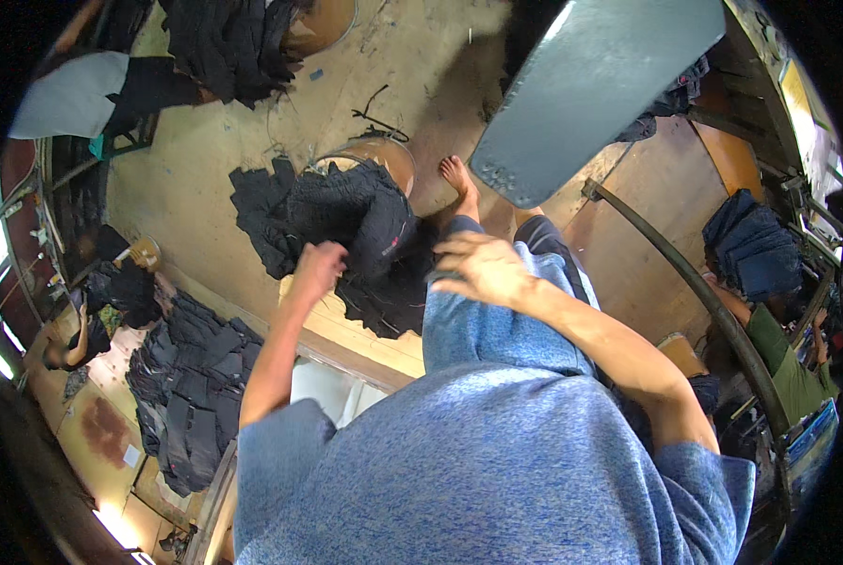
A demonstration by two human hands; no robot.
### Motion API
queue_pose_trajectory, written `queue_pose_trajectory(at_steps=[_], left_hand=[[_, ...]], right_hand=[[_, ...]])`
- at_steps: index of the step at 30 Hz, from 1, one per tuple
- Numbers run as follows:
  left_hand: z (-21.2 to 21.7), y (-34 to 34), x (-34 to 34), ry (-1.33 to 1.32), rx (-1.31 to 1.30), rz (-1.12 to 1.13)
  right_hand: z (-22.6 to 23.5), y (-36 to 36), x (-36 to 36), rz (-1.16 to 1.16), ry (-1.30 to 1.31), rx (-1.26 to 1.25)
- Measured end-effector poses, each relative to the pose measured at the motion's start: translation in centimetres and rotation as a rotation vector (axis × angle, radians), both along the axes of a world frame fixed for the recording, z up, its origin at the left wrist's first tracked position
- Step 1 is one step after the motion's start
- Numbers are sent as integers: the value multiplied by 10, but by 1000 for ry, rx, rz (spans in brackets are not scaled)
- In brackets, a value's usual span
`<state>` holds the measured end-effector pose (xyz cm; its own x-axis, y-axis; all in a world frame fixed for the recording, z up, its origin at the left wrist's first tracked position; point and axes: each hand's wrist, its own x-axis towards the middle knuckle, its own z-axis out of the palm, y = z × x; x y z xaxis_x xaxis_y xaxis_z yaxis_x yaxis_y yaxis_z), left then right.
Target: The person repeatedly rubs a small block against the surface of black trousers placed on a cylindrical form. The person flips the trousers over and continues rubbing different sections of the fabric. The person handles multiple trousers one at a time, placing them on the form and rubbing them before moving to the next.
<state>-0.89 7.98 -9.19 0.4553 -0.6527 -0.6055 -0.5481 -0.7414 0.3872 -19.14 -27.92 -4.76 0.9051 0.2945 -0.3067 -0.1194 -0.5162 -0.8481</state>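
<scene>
My left hand (320, 268) is at the near edge of a heap of black cloth pieces (351, 202), its fingers curled. Whether they grip a piece of the cloth cannot be made out. The heap lies over a round brown drum (398, 160) and spills down toward me. My right hand (483, 268), a little smeared by motion, hovers over my lap with its fingers stretched out to the left and apart. Nothing shows in it. Ahead on the right, a long grey padded board (600, 89) with a rounded end juts toward me.
More black cloth (233, 47) hangs over another drum at the far left. A large dark cloth pile (194, 386) lies at left. On the right are a curved metal bar (695, 282), folded dark blue garments (751, 245) and a person in a green top (784, 363). Another person sits far left.
</scene>
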Motion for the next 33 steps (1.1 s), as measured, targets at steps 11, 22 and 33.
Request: queue_pose_trajectory(at_steps=[11, 22, 33], left_hand=[[142, -239, 38, -69, -244, -594], [132, -282, 45, -94, -65, -720], [131, -266, 55, -137, 170, -710]], right_hand=[[36, -69, 0, 40, -66, 43], [58, -112, -33, 169, -466, -598], [22, -116, -8, 62, 10, 176]])
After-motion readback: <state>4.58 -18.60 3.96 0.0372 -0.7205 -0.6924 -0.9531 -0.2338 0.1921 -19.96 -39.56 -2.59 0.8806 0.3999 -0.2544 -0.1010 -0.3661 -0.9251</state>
